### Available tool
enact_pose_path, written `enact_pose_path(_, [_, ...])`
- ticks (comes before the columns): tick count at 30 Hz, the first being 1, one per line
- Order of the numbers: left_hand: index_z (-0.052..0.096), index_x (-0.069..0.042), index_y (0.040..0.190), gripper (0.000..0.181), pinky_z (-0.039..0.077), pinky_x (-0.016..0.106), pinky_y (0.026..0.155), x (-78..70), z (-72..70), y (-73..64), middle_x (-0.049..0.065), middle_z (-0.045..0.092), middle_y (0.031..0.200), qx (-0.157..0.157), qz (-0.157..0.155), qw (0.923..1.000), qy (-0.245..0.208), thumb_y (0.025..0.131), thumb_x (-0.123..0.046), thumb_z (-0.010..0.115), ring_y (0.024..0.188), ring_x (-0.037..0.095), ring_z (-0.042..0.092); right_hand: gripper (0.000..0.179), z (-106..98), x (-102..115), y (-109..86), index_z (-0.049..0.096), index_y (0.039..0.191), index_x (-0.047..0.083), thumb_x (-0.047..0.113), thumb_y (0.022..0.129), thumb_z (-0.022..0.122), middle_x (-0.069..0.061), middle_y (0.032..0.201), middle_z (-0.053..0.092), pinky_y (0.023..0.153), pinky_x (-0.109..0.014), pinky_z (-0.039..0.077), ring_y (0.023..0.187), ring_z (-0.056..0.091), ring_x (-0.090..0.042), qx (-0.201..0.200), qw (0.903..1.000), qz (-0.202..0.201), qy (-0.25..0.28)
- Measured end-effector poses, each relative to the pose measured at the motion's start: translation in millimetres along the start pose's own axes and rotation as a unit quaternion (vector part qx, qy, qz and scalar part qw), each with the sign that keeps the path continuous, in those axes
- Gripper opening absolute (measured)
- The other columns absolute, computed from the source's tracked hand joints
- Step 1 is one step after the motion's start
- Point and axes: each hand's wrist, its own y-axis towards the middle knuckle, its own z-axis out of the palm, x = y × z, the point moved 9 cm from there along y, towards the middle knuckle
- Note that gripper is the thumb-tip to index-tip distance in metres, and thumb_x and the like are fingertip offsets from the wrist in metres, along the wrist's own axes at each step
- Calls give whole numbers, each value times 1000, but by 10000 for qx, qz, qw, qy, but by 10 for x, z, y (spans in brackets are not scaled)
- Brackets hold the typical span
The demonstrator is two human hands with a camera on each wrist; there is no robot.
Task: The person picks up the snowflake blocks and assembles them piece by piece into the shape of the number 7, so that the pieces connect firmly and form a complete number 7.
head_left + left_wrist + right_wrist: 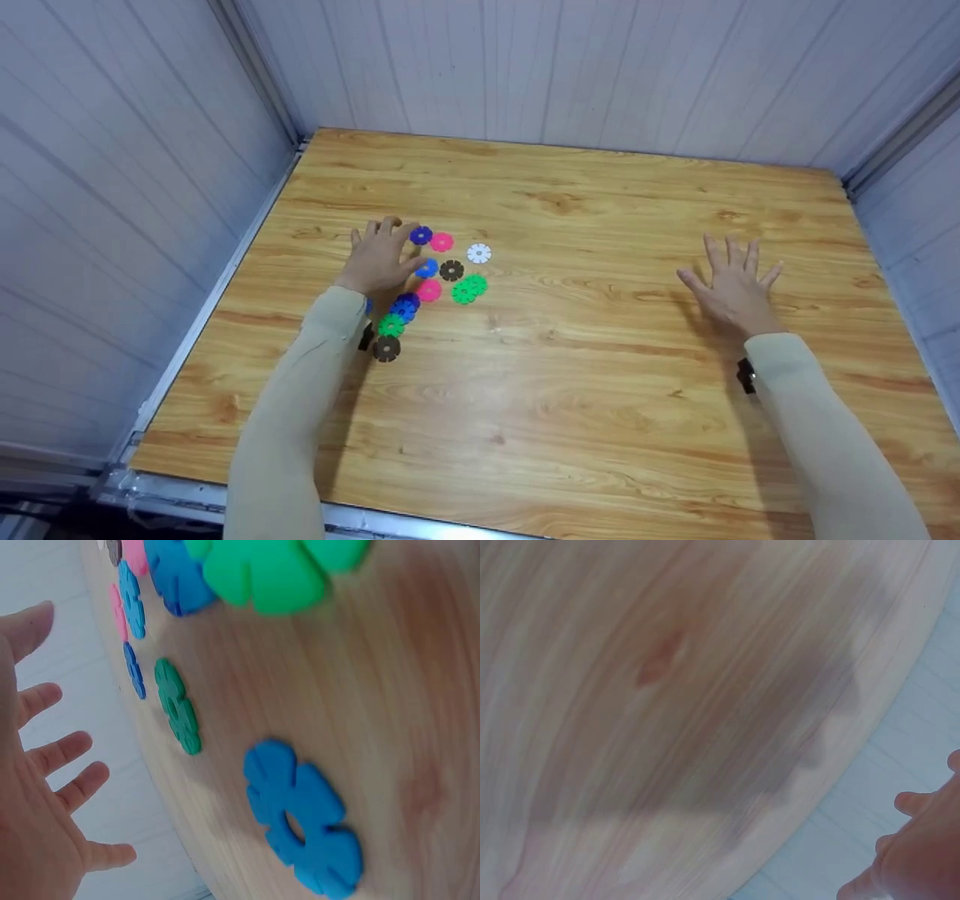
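Note:
My left hand [379,259] hovers with spread fingers over a loose group of notched plastic discs at the left of the table. Close to its fingertips lie a dark blue disc [415,237] and a pink disc [449,241]. By the thumb is a lighter blue disc [433,271]. In the left wrist view, a green disc [166,679] and a large blue disc [322,795] lie below the palm, while the fingers hold nothing. My right hand [735,292], fingers fanned out and holding nothing, is over the right side, its shadow falling on the wood.
A white disc [471,254], a dark brown disc [444,271] and two overlapping green discs [459,295] lie right of the left hand. Another brown disc [379,349] ends the row near the left wrist. Pale panel walls [525,67] border the wooden table [570,420].

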Motion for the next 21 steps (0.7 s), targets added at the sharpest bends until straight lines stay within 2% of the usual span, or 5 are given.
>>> enact_pose_path(3, [51, -11, 143, 57, 28, 69, 98, -76, 39, 17, 21, 45, 137, 76, 118, 9999, 24, 96, -41, 63, 125, 45, 38, 90, 23, 6, -18, 3, 159, 10, 66, 98, 36, -33, 158, -2, 91, -72, -29, 139, -25, -51, -26, 10000, -18, -17])
enact_pose_path(6, [57, -9, 138, 52, 33, 62, 92, -112, 92, 20, 20, 48, 133, 218, 125, 9997, 52, 95, -37, 65, 121, 43, 40, 89, 63, 18, -29, 4, 159, 9, 66, 99, 36, -34, 158, 0, 92, -73, -28, 139, -24, -51, -16, 10000, -36, 0])
enact_pose_path(15, [68, -6, 121, 40, 31, 59, 89, -83, 251, 64, 20, 51, 130, 561, -183, 9983, 5, 93, -35, 66, 115, 41, 41, 88, 131, 105, 20, 8, 158, 5, 63, 99, 39, -35, 157, 2, 94, -74, -26, 140, -19, -55, 108, 9997, -196, 115])
enact_pose_path(18, [69, -6, 119, 40, 31, 59, 89, -55, 291, 71, 19, 51, 126, 650, -271, 9975, -40, 93, -36, 66, 113, 40, 41, 85, 147, 211, 36, 14, 157, 1, 57, 100, 44, -35, 155, 8, 97, -75, -21, 141, -8, -56, 92, 9993, -290, 238])
enact_pose_path(21, [68, -7, 119, 41, 31, 58, 89, -27, 304, 79, 18, 51, 124, 707, -330, 9969, -98, 93, -38, 66, 112, 38, 41, 79, 169, 423, 76, 22, 154, -1, 48, 101, 52, -35, 152, 19, 104, -75, -8, 139, 10, -57, 37, 9982, -460, 380])
